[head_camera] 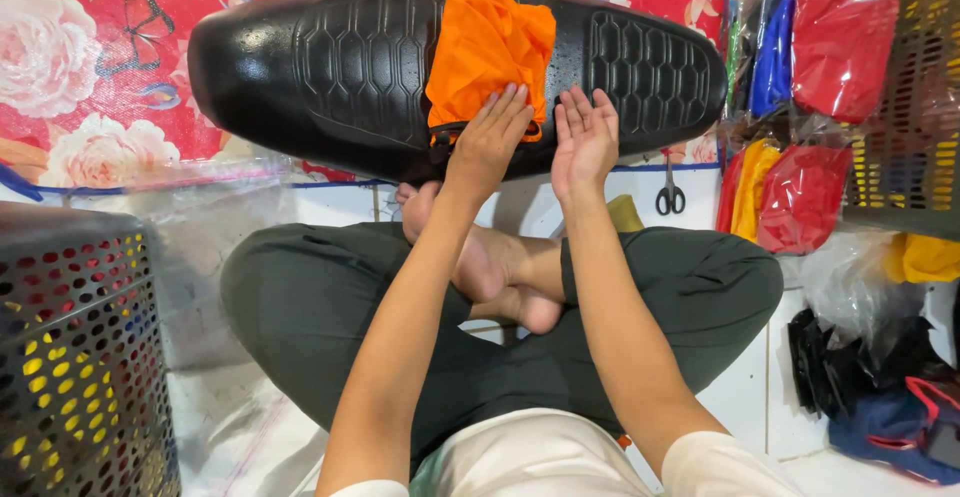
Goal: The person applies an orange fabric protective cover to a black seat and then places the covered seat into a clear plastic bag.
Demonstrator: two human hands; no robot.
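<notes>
Fingers of the left hand (490, 142) are lying flat and spread on the lower edge of a folded orange cloth (487, 52), pressing on it rather than clasping it. Just beside, the right hand (585, 142) is resting open, palm turned toward the cloth, fingertips touching the black motorcycle seat (340, 77) and grasping nothing. The cloth is lying draped across the middle of that seat, which is stretching sideways in front of the person's crossed legs (330, 307) and bare feet.

Behind the seat, a red floral sheet (80, 47) is hanging. Scissors (670, 195) are lying on the white floor to the right. Further right, clear plastic packages of red fabric (840, 42), yellow fabric (752, 187) and blue are piling up beside a dark perforated basket (915, 107). Another perforated basket (80, 357) is standing at the left, with a clear plastic bag (200, 217) against it.
</notes>
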